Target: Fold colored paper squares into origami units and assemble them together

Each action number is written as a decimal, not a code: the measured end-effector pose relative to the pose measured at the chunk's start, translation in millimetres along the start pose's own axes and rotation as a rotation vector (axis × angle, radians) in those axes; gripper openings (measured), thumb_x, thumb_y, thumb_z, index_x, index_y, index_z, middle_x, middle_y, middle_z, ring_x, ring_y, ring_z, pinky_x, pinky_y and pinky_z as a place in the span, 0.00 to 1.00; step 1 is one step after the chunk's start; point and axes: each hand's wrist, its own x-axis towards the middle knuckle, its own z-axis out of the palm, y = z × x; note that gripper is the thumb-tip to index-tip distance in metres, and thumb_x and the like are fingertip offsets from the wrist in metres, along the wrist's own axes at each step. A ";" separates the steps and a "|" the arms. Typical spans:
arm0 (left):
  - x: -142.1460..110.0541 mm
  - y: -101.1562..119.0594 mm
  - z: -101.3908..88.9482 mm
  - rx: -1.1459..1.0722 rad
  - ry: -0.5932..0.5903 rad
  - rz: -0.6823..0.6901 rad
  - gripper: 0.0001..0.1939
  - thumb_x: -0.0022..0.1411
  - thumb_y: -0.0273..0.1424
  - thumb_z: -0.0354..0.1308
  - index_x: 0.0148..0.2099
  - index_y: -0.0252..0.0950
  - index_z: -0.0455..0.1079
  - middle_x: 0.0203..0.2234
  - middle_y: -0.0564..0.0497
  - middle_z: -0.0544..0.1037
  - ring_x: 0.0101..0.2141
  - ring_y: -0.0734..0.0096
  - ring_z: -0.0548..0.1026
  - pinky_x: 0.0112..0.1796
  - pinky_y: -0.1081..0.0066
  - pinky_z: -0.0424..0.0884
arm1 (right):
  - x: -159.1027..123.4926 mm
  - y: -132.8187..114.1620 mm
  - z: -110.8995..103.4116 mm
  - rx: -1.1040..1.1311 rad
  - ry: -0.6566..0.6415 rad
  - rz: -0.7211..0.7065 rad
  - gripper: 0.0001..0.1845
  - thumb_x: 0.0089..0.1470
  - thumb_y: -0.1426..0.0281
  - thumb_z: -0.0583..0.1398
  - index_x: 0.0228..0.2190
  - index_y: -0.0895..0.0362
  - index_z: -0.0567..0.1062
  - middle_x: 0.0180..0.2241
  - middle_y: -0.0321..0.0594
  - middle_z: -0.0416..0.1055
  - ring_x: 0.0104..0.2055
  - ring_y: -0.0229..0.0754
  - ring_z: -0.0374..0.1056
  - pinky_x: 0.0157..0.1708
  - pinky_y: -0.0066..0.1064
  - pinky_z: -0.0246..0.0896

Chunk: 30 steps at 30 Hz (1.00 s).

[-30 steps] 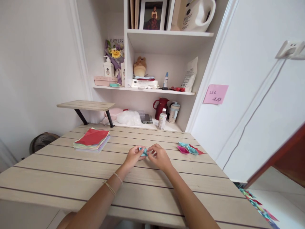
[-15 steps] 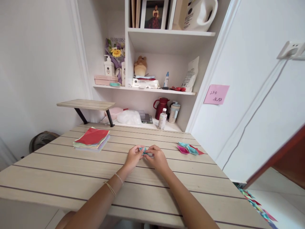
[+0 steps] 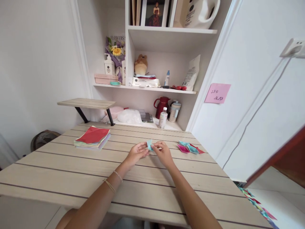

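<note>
A small folded light-blue paper piece point(image 3: 149, 144) stands up between my two hands above the wooden table point(image 3: 71, 168). My left hand point(image 3: 137, 152) pinches its left side with thumb and fingers closed. My right hand point(image 3: 163, 153) pinches its right side, fingers curled. A little heap of finished folded pieces point(image 3: 189, 148) in teal, pink and red lies on the table just right of my right hand.
A stack of coloured paper sheets point(image 3: 92, 138), red on top, sits at the table's left. Behind are a small raised shelf point(image 3: 87, 103), a red kettle point(image 3: 162, 107), a bottle point(image 3: 163, 118) and wall shelves. A pink note point(image 3: 217, 93) hangs on the right wall.
Both hands have lifted the blue paper off the table a little and tipped it upright; before, they pressed it flat against the tabletop.
</note>
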 end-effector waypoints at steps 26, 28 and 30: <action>2.4 -0.9 -4.9 0.103 0.161 0.073 0.15 0.45 0.35 0.63 0.34 0.31 0.69 0.29 0.46 0.77 0.31 0.70 0.74 0.33 0.74 0.68 | -5.2 -12.8 6.7 0.317 -0.154 0.192 0.14 0.41 0.64 0.62 0.31 0.59 0.72 0.24 0.39 0.74 0.27 0.41 0.70 0.29 0.32 0.66; 2.7 0.5 -4.2 0.105 0.172 0.042 0.17 0.45 0.37 0.62 0.36 0.31 0.69 0.29 0.45 0.77 0.29 0.70 0.74 0.30 0.74 0.68 | -3.3 -9.1 2.0 0.225 -0.131 0.186 0.12 0.41 0.65 0.61 0.29 0.58 0.73 0.23 0.38 0.74 0.26 0.41 0.70 0.28 0.33 0.66; 3.0 2.3 -4.2 0.089 0.173 0.023 0.19 0.46 0.38 0.62 0.39 0.32 0.69 0.30 0.44 0.77 0.29 0.69 0.75 0.30 0.72 0.69 | -1.1 -5.9 -3.8 0.076 -0.116 0.125 0.09 0.42 0.66 0.61 0.28 0.57 0.74 0.23 0.38 0.74 0.26 0.41 0.69 0.29 0.33 0.66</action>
